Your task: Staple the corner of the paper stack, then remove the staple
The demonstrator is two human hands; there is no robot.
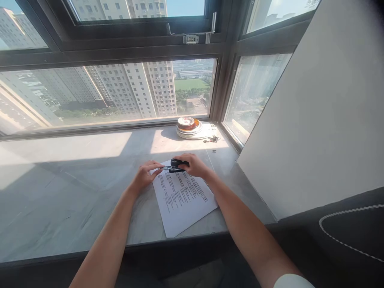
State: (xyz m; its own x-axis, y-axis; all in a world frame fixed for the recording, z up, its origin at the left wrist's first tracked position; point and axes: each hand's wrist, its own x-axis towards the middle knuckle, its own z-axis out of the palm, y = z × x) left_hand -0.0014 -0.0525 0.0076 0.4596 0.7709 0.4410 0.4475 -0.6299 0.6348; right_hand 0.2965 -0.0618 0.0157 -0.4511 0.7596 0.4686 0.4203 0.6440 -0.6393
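A black stapler is in my right hand, fingers closed around its back part. Its jaws are apart, the upper part raised above the lower. A thin metal piece sticks out of the stapler's front toward my left hand. The left fingertips and thumb pinch the end of that piece; whether they also hold a staple strip is too small to tell. Below both hands lies a printed sheet of paper, turned at an angle on the grey sill. The hands cover part of its top edge.
A stack of plates stands in the far corner by the window, with a small dark tangled item beside it. A tiny object lies nearer. A white wall bounds the right; the sill's front edge runs below.
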